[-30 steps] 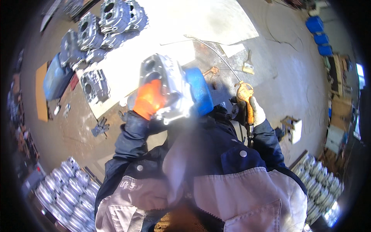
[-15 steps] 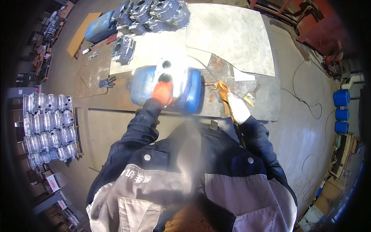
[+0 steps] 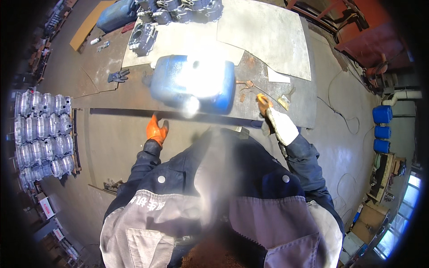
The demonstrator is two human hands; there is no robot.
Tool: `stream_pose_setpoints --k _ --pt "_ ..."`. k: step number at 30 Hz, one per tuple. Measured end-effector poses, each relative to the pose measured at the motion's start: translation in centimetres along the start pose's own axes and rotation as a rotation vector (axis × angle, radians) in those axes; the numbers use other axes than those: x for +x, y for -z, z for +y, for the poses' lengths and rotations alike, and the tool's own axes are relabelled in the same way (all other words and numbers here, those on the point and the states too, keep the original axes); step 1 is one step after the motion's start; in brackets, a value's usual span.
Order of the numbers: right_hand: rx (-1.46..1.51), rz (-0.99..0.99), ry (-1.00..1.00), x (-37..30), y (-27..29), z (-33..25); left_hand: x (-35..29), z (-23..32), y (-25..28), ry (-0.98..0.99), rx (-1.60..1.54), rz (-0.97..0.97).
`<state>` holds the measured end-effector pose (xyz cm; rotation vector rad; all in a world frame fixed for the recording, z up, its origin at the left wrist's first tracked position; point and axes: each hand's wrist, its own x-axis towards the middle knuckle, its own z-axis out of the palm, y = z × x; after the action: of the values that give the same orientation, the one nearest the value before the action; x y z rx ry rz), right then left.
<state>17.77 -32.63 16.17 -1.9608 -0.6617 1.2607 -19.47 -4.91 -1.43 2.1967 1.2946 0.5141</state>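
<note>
My left hand [image 3: 157,130], in an orange glove, is off the near table edge with fingers apart and nothing in it. My right hand [image 3: 264,105], in an orange and white glove, is by the near edge, right of a blue plastic container [image 3: 226,87]. Its fingers are curled; a dark shape [image 3: 267,127] shows below it, too unclear to name. The container lies on the table. Strong glare covers its top, with one dark round spot, so I cannot tell whether a metal casting lies there. A brownish metal tool [image 3: 245,83] and a brush [image 3: 286,100] lie beyond my right hand.
Several grey metal castings [image 3: 181,12] stand at the far side, with one casting [image 3: 142,39] nearer. A dark glove [image 3: 118,76] lies left of the container. Pale sheets [image 3: 272,42] cover part of the table. Stacked silver castings [image 3: 44,134] stand at left; blue containers [image 3: 382,115] at right.
My left hand has left the casting on the container and drawn back toward me, fingers opening. My right hand has shifted slightly nearer. The casting no longer shows clearly in the glare.
</note>
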Motion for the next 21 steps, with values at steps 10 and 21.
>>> stream_pose_setpoints --k 10,21 --pt "0.119 -0.104 0.042 -3.3 0.2 -2.0 -0.1 -4.9 1.2 0.063 0.246 -0.127" --pt "0.001 -0.125 0.182 5.5 8.9 8.4 10.5 18.0 -3.4 -0.295 -0.028 -0.046"
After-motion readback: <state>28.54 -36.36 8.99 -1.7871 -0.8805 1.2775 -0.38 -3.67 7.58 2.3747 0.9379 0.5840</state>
